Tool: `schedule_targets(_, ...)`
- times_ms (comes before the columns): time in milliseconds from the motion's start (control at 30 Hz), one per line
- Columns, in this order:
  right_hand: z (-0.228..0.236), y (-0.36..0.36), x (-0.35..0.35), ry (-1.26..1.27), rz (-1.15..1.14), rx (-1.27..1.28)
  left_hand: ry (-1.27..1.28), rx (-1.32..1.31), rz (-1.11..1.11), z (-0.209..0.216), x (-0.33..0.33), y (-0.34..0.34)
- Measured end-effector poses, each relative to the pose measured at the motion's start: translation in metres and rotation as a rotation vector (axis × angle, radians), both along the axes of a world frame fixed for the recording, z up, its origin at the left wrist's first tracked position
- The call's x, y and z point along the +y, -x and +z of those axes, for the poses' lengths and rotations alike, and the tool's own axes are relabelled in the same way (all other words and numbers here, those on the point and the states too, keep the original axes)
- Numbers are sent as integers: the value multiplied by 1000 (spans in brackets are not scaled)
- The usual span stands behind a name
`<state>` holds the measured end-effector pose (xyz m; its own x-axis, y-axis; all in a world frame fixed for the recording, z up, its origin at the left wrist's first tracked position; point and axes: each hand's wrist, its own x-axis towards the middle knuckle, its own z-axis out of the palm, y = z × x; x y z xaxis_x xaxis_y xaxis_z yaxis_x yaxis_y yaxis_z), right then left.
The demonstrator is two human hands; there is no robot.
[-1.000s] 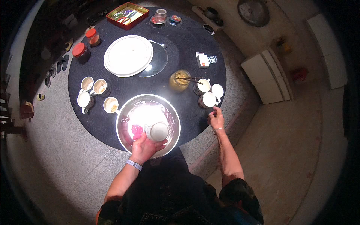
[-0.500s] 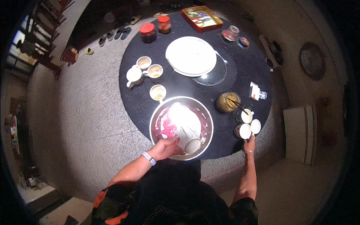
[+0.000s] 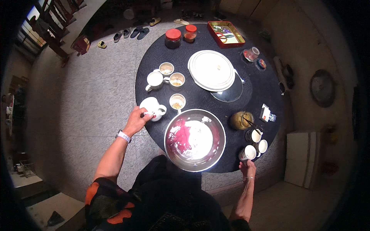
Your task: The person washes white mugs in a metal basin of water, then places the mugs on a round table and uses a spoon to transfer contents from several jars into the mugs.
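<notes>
My left hand (image 3: 137, 120) is closed on a white mug (image 3: 153, 109) at the table's left edge; the mug is tipped with its handle toward the right. Close by stands a mug (image 3: 177, 101) with brownish bits inside. In front of me sits a wide metal basin (image 3: 168, 154) with pinkish-red liquid and a bright glare. At the right edge, my right hand (image 3: 248, 168) has its fingers closed round the lower part of a white cup (image 3: 248, 153), partly hiding the grip. Beside that cup are two more cups, one a mug (image 3: 254, 135), the other a white cup (image 3: 263, 146).
More mugs (image 3: 156, 80) cluster at the left. A glass jar (image 3: 241, 120) holds yellowish stuff, with dark sticks beside it. Farther back are a white lid (image 3: 212, 70), a glass lid (image 3: 228, 95), red-lidded jars (image 3: 173, 37) and a red tray (image 3: 226, 34) with scissors.
My left hand has come out of the basin with the mug and moved left to the table's edge. My right hand stays at the cups; its cup has shifted slightly apart from the others.
</notes>
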<state>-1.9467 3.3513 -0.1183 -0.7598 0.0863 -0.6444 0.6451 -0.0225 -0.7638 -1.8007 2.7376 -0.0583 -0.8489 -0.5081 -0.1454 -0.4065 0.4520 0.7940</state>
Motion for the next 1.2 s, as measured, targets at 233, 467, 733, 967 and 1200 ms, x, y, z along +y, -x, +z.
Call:
schedule_targets(233,80,-49,-68,44,83,214,211,35,104,-50,-3,48)
schedule_targets(467,88,-79,-158,75,183,243,272,61,265,-78,0,69)
schedule_targets(733,53,-86,-216,-208,360,271,243,177,405,-105,26,96)
schedule_targets(967,41,-61,-251,-798,671,696,221,254,277,-118,21,110)
schedule_targets(1200,3,-49,-268,-930,724,805,206,489,-249,-32,71,73)
